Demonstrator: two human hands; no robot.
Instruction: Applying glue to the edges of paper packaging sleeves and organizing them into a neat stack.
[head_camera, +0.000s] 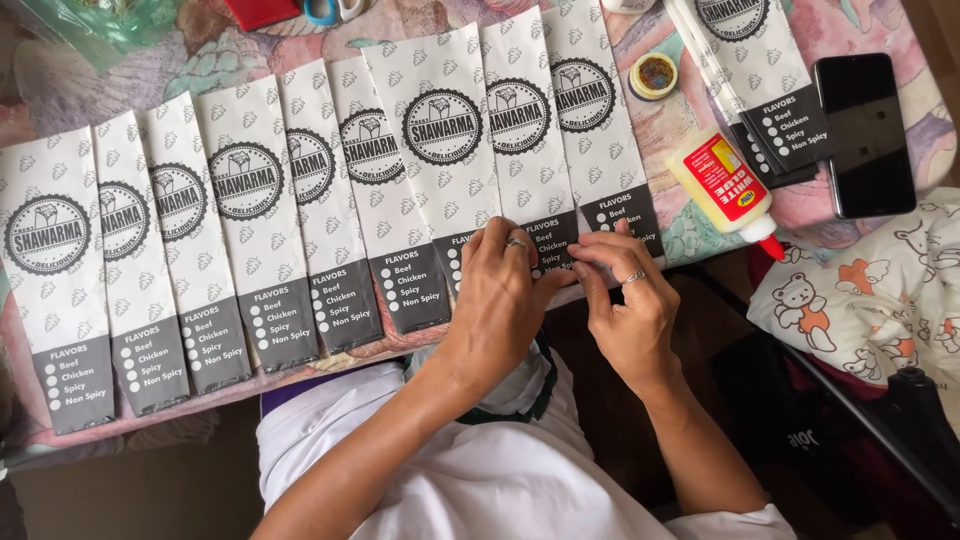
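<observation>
Both hands pinch the bottom flap of one paper sleeve at the table's near edge, centre frame.

Our left hand (500, 290) and right hand (625, 300) grasp the paper sleeve (525, 130), its long axis running away toward the frame's top. Matching white-and-grey sleeves (250, 220) fan leftward; a glue bottle (725, 185) lies right, beside a dark phone (868, 130).

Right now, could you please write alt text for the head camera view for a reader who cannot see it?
Seen from above, a person's left hand and right hand press the dark bottom ends of long white printed paper sleeves, laid overlapping in a row on a floral tablecloth. A white glue bottle with a red label, a yellow tape roll and a black phone lie at right.
</observation>
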